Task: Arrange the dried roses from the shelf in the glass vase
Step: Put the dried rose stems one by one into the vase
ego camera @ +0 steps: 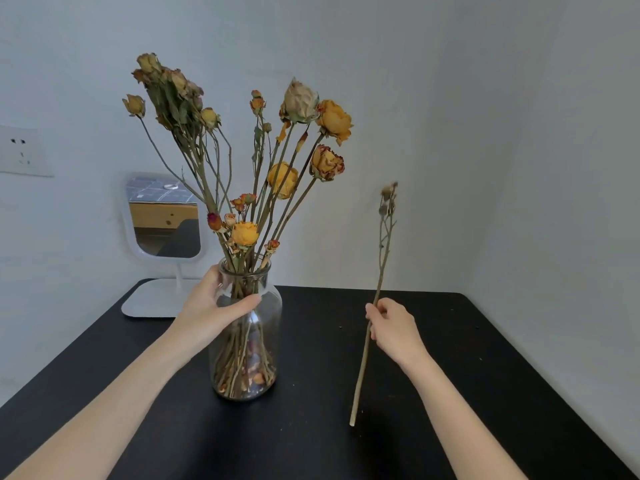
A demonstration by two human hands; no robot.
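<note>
A clear glass vase [263, 344] stands on the black table [311, 438], left of centre. Several dried yellow and orange roses [301, 140] fan out of its neck, and loose petals lie at its bottom. My left hand [211, 306] grips the vase at its shoulder, thumb across the front of the glass. My right hand [394, 329] pinches a single dried rose stem [379, 289] near its middle, to the right of the vase. That stem is nearly upright, its small withered buds at the top and its cut end just above the table.
A white standing mirror [162, 216] sits at the table's back left corner, close behind the vase. A wall socket [20, 150] is on the left wall. Walls close the table in at the back and on the right.
</note>
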